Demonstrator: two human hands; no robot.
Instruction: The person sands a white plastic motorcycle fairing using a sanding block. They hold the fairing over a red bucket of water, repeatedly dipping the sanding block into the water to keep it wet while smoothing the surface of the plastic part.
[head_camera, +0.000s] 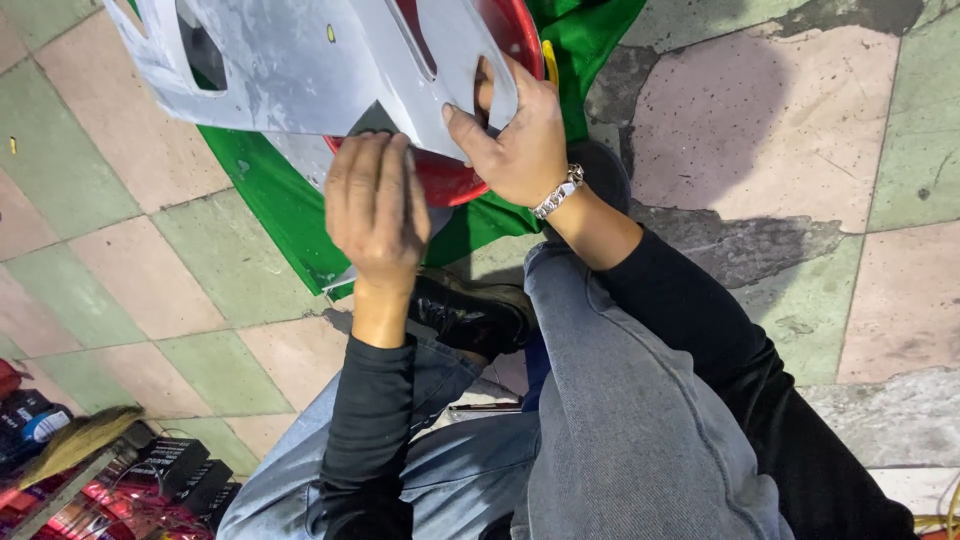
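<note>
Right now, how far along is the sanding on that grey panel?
Much of the grey panel already looks dull and scuffed, with pale rubbed streaks across it. In hand: the left hand presses a dark sanding sheet against its lower edge, while the right hand grips the edge by a cutout. The red part behind looks glossy, untouched.

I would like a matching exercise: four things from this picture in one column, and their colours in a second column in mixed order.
Things:
1. panel gripped by the right hand
2. basin under it
3. cloth on the floor
4. shoe below the left hand

Colours:
A. green
B. black
C. grey
D. red

Pairs: 1-C, 2-D, 3-A, 4-B
</note>
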